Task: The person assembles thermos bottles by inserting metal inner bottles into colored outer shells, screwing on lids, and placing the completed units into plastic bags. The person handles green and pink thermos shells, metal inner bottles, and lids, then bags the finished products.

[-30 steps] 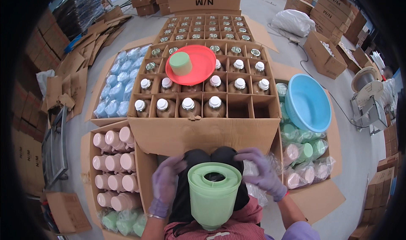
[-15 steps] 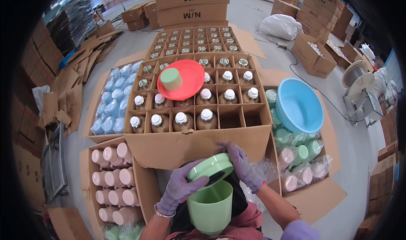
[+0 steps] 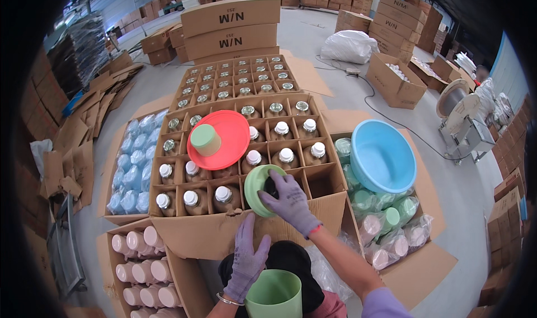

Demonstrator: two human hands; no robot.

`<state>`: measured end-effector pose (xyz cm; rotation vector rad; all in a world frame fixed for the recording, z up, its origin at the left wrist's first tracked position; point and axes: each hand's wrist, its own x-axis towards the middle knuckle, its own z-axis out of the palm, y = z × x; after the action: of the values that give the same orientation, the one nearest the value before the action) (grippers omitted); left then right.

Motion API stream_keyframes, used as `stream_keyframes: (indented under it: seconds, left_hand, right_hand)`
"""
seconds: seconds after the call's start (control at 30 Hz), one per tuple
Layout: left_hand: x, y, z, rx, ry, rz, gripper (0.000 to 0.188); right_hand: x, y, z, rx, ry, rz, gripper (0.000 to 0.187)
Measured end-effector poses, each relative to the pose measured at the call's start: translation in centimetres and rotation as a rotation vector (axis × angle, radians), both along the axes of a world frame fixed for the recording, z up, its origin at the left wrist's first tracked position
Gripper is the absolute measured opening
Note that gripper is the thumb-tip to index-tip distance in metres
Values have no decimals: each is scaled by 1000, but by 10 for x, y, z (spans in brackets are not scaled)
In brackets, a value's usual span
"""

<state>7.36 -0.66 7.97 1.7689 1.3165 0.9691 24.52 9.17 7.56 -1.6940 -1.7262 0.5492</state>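
My right hand (image 3: 290,205), in a purple-grey glove, grips a round green lid (image 3: 254,190) with a black patch on its underside. The lid is tilted over the front row of glass bottles, hiding what is behind it. Below it, my gloved left hand (image 3: 246,259) is empty, thumb and fingers apart, near the front wall of the cardboard box (image 3: 196,234). A green tapered container (image 3: 274,295) stands uncovered at my lap, its lower part cut off by the frame edge. White-capped bottles (image 3: 224,195) fill many cells of the divided box.
On the bottles lies a red plate (image 3: 232,141) with a green cup (image 3: 205,140). At right a blue basin (image 3: 384,155) rests over a carton of bagged green and pink cups (image 3: 391,216). To the left are pink cups (image 3: 143,271) and blue bagged items (image 3: 132,178).
The green lid has left my left hand and moved forward in my right hand, from above the container to over the bottles. My left hand has opened. The view has tilted up.
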Motion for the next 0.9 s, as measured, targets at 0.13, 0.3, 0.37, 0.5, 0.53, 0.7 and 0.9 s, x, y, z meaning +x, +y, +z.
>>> stream_keyframes:
  seconds: [0.13,0.3,0.37,0.5,0.53,0.7,0.9]
  left_hand:
    - [-7,-3,10,-116,-52,15,58]
    - [1,6,11,-51,-66,-101,45]
    - [0,6,12,-9,-56,-153,41]
    - [1,9,7,-73,-95,-190,42]
    - [-4,8,6,-80,-95,-150,44]
    - [2,21,-6,-418,-743,43,55]
    - [-1,21,22,-535,-1177,-228,64]
  right_hand:
    - [30,65,-27,40,-255,198,51]
    - [175,139,-65,-3,-741,-203,47]
    - [169,139,-65,-178,-635,-105,51]
    - [197,122,-42,-18,-557,-26,54]
    - [181,114,-10,14,-547,-37,52]
    - [150,27,103,314,-192,93,50]
    - [76,-70,111,536,75,322,52]
